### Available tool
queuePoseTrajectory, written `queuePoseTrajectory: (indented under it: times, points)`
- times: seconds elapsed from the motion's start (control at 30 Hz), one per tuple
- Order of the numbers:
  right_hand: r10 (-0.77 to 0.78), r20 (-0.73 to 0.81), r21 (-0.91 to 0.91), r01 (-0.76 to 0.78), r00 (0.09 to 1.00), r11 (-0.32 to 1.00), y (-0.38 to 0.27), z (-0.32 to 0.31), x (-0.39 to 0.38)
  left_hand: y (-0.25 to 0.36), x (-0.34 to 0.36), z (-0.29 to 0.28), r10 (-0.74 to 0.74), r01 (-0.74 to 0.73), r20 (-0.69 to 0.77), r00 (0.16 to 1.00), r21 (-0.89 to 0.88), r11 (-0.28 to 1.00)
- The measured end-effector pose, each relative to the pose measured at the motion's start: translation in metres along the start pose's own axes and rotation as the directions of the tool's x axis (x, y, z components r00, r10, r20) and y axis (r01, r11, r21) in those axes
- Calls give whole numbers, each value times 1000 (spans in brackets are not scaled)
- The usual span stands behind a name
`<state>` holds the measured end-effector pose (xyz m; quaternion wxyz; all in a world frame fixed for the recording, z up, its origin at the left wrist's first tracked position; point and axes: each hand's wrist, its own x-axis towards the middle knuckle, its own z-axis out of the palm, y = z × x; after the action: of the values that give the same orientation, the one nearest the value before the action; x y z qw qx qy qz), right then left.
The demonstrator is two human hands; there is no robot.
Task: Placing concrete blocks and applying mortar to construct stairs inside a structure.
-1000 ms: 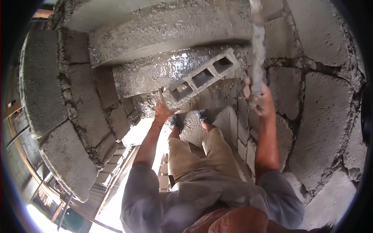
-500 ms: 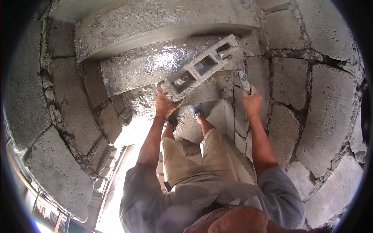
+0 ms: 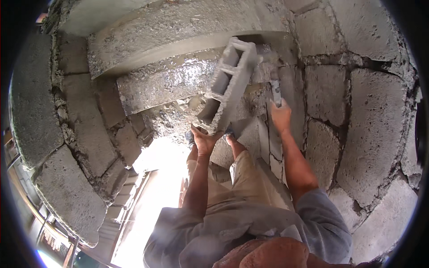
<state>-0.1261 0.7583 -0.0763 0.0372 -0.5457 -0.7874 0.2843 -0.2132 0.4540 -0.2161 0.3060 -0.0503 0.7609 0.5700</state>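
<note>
My left hand (image 3: 204,139) grips the near end of a grey hollow concrete block (image 3: 228,87) and holds it tilted up on end, its cells facing left. The block's far end leans against the top of the wet mortar bed (image 3: 165,82). My right hand (image 3: 280,117) is closed around the handle of a mortar-caked trowel (image 3: 275,89), whose blade points up beside the block near the block wall's corner. My feet (image 3: 210,134) stand on a ledge just below both hands.
Rough concrete block walls (image 3: 366,116) rise on the right and curve round the left (image 3: 67,147), with mortar squeezed out of the joints. A concrete beam (image 3: 178,31) runs above the mortar bed. Bright open drop and scaffold rails (image 3: 53,232) lie lower left.
The block was lying flat across the mortar bed; my left hand has swung it upright onto its end. My right hand with the trowel has moved slightly left and down.
</note>
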Motion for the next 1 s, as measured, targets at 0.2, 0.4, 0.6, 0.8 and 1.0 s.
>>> queuePoseTrajectory:
  times: [0.2, 0.4, 0.6, 0.8, 1.0]
  points:
    - [72, -23, 217, -65, 997, 974, 40, -10, -1, 79, -13, -7, -164, 162, 72, 984, 44, 986]
    - [117, 523, 451, -390, 844, 803, 32, -4, -27, 68, 8, -60, -105, 128, 101, 989, -260, 957]
    - [-42, 344, 400, -106, 938, 910, 28, 35, -42, 8, 43, -77, -247, 264, 117, 962, -632, 728]
    - [-300, 288, 201, 250, 909, 947, -15, 48, -43, 35, 56, -62, -304, 272, 123, 945, -811, 518]
    - [-442, 384, 101, 440, 810, 893, -86, 54, -40, 73, 52, -59, -294, 350, 207, 933, -708, 613]
